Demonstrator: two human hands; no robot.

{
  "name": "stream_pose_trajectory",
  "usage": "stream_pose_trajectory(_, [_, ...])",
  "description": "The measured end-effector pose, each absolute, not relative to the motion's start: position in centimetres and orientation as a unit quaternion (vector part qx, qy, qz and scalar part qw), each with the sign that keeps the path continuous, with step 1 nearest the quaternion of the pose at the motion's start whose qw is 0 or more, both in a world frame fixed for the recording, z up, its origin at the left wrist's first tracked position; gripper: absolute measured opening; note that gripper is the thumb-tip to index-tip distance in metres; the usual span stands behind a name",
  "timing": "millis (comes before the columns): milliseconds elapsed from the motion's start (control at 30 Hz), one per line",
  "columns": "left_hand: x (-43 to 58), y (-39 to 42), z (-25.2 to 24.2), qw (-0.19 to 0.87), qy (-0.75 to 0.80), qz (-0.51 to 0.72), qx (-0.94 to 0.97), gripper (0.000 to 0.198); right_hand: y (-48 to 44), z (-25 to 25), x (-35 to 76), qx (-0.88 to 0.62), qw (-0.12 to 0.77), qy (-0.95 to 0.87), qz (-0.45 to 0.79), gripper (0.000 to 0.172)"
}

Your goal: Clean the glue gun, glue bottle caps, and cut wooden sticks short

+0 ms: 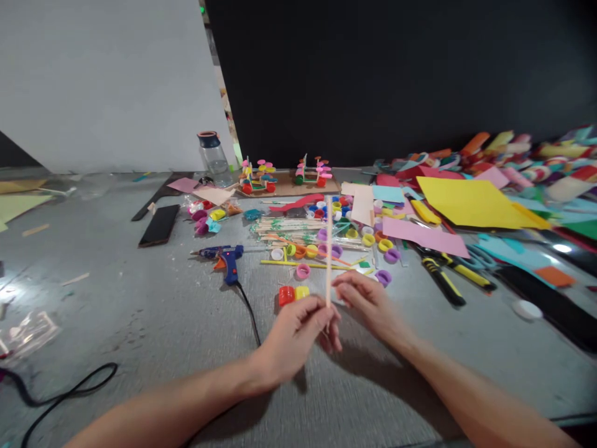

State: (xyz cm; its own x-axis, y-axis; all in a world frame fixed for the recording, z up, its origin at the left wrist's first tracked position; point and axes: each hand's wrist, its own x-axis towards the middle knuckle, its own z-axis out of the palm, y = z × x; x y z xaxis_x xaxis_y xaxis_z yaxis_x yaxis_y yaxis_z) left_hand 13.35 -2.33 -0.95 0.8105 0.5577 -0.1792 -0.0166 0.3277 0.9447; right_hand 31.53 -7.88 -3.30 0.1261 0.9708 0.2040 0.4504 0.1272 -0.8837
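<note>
A long, pale wooden stick [329, 249] stands upright in front of me. My left hand [303, 323] pinches its lower end between thumb and fingers. Close to the stick's right side is my right hand [366, 298], its fingers loosely bent and slightly apart, with nothing visible in them. Just beyond my left hand sit a red bottle cap [286, 296] and a yellow bottle cap [302, 292], partly covered by the hand. A pink cap [303, 271] lies farther back. Behind the stick is a heap of wrapped sticks [284, 230] with coloured caps around it.
On the left lie a blue glue gun [228, 261] with its black cord and a black phone [159, 225]. Two small craft models [259, 179] stand at the back beside a glass bottle [214, 158]. Yellow-handled pliers [443, 277] and coloured paper [476, 202] are at right.
</note>
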Motion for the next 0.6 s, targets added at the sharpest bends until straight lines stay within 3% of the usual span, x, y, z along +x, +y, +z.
stream_pose_trajectory(67, [12.8, -1.1, 0.8, 0.732, 0.25, 0.265, 0.576, 0.023, -7.6, -3.4, 31.1, -0.598, 0.427, -0.632, 0.245, 0.021])
stream_pose_trajectory(167, [11.6, 1.3, 2.9, 0.567, 0.307, 0.308, 0.7, 0.018, -6.9, -4.0, 30.0, -0.584, 0.372, -0.694, 0.196, 0.048])
stream_pose_trajectory(233, [10.7, 2.9, 3.5, 0.413, 0.344, 0.256, 0.803, 0.017, -6.4, -4.5, 29.4, -0.575, 0.338, -0.725, 0.169, 0.064])
stream_pose_trajectory(267, [10.3, 3.6, 3.6, 0.385, 0.347, 0.234, 0.823, 0.013, -6.2, -4.8, 29.2, -0.574, 0.322, -0.736, 0.158, 0.066])
stream_pose_trajectory(333, [9.5, 4.5, 3.2, 0.365, 0.342, 0.194, 0.844, 0.013, -5.8, -5.2, 29.0, -0.577, 0.295, -0.75, 0.137, 0.062])
stream_pose_trajectory(467, [9.0, 5.2, 1.2, 0.369, 0.326, 0.131, 0.861, 0.035, -5.7, -5.3, 29.3, -0.59, 0.257, -0.759, 0.098, 0.038])
stream_pose_trajectory(600, [9.8, 5.7, -0.4, 0.37, 0.327, 0.13, 0.86, 0.017, -5.4, -5.2, 29.7, -0.609, 0.24, -0.753, 0.062, 0.033])
